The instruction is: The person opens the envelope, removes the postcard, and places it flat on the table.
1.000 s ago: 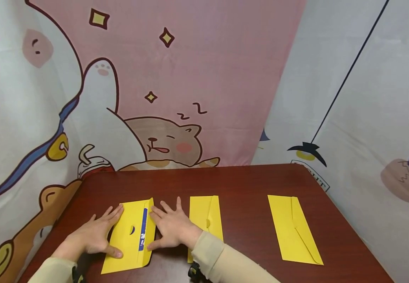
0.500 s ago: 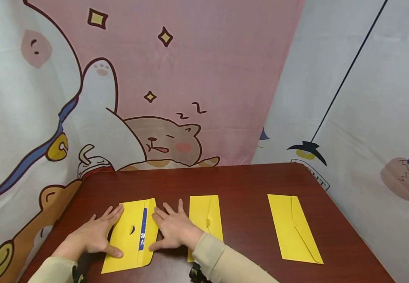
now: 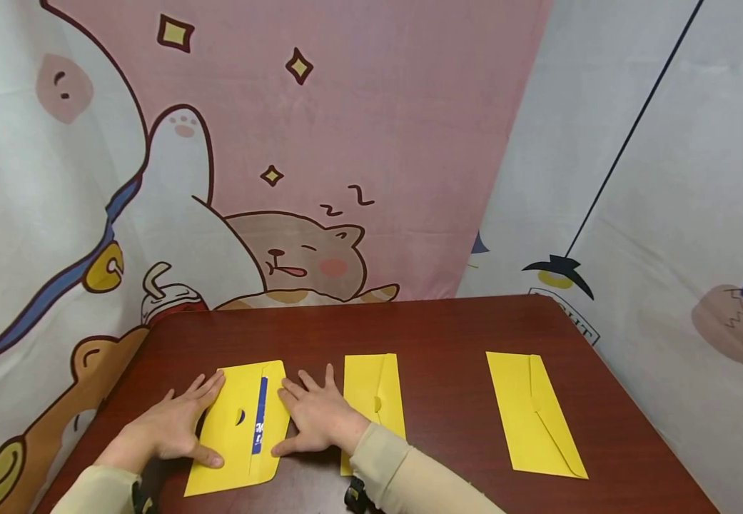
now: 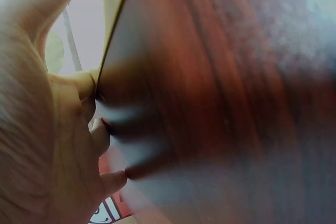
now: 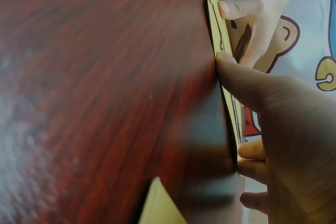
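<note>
Pressing flat of the left envelope (image 3: 238, 426) is judged the step in hand: it is held down at the near left of the surface (image 3: 448, 328), flap folded out, a blue card (image 3: 259, 415) showing. Left hand (image 3: 168, 428) is laid flat on its left edge, right hand (image 3: 318, 417) spread flat at its right edge, fingers straight. Next, flap closure would call for a fingertip lift. Two more envelopes (image 3: 374, 400) (image 3: 534, 414) lie to the right. Cartoon curtains (image 3: 320, 143) enclose the surface.

Bare table (image 3: 448, 335) lies open between the middle envelope (image 3: 371, 389) and right envelope (image 3: 532, 414); curtains (image 3: 634, 214) close the back.
</note>
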### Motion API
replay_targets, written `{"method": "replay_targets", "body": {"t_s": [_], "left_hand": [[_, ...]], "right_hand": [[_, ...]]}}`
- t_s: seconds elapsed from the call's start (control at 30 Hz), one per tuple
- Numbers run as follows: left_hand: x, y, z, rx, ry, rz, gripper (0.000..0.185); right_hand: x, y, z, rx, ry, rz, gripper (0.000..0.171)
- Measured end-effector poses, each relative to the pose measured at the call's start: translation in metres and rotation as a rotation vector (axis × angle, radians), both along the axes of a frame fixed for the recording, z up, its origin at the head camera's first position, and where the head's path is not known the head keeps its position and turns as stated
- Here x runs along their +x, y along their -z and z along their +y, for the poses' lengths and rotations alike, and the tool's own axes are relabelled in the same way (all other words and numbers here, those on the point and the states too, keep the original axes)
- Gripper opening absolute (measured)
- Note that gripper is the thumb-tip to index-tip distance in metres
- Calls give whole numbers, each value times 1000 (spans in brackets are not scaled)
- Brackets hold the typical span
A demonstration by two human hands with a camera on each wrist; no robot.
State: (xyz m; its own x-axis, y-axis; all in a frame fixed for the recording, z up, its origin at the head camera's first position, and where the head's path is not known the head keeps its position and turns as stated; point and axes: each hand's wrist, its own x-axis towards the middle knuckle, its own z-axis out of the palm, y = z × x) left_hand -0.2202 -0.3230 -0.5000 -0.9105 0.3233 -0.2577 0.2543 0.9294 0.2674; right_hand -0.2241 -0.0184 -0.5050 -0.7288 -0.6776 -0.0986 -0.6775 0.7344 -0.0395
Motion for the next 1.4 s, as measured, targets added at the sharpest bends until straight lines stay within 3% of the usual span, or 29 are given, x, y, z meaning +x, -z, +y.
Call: {"method": "replay_targets", "body": {"t_s": [0.2,0.37,0.57,1.0,1.4], "left_hand": [[-1,-2,2,-12,-13,-26,156],[-4,-11,11,-28,-20,-66,154],[-11,-20,25,-41,-25,-50,139],[-16,-9,65,-50,-194,95,119],[-20,-6,92,5,-341,66,113]], "right_hand": [[0,1,0,-12,1,-14,103],[-1,1,0,-11,5,-20,103],[-1,2,0,5,14,-27,103],[-1,-1,0,21,7,-26,104],[0,-2,0,18,13,-30,103]]}}
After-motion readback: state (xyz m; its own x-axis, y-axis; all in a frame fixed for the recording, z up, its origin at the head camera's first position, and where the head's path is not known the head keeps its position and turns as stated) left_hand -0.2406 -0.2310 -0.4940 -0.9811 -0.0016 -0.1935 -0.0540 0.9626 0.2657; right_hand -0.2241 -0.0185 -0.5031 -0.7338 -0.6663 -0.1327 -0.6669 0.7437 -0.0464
